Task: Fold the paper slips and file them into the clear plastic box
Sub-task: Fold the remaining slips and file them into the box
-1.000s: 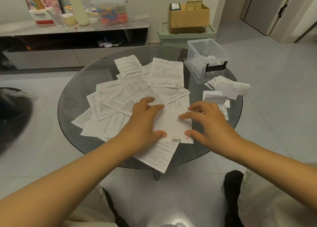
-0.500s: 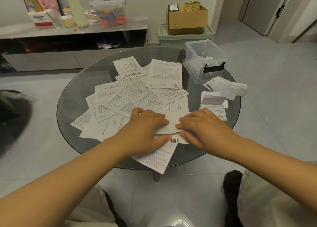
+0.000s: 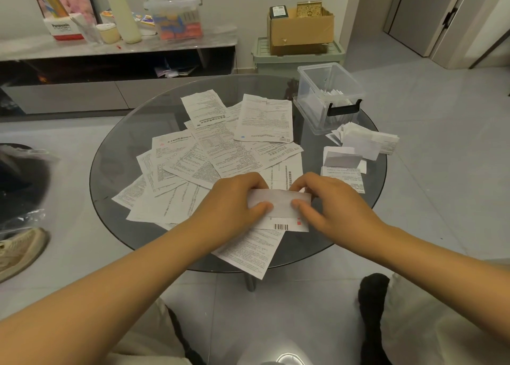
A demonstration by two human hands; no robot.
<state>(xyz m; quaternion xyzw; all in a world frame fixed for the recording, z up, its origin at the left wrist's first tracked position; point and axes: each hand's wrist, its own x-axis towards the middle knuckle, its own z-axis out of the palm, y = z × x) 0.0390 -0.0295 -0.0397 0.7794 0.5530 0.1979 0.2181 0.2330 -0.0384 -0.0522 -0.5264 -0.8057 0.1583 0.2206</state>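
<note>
On the round glass table (image 3: 121, 149) lies a spread of printed paper slips (image 3: 209, 154). At the near edge a white slip (image 3: 281, 206) with a barcode is half folded, its top edge turned down toward me. My left hand (image 3: 234, 201) pinches its left end and my right hand (image 3: 331, 201) pinches its right end. The clear plastic box (image 3: 328, 94) with a black latch stands at the far right of the table and holds several folded slips. A small pile of folded slips (image 3: 364, 141) lies just in front of the box.
A low TV bench (image 3: 116, 47) with boxes and a bottle runs along the wall behind. A cardboard box (image 3: 300, 30) sits on a green crate at the back right. A shoe (image 3: 19, 251) lies on the floor to the left. My knees are below the table edge.
Both hands went from pressing flat on the slip to pinching it. The slip's top edge has been folded down toward me, making it narrower.
</note>
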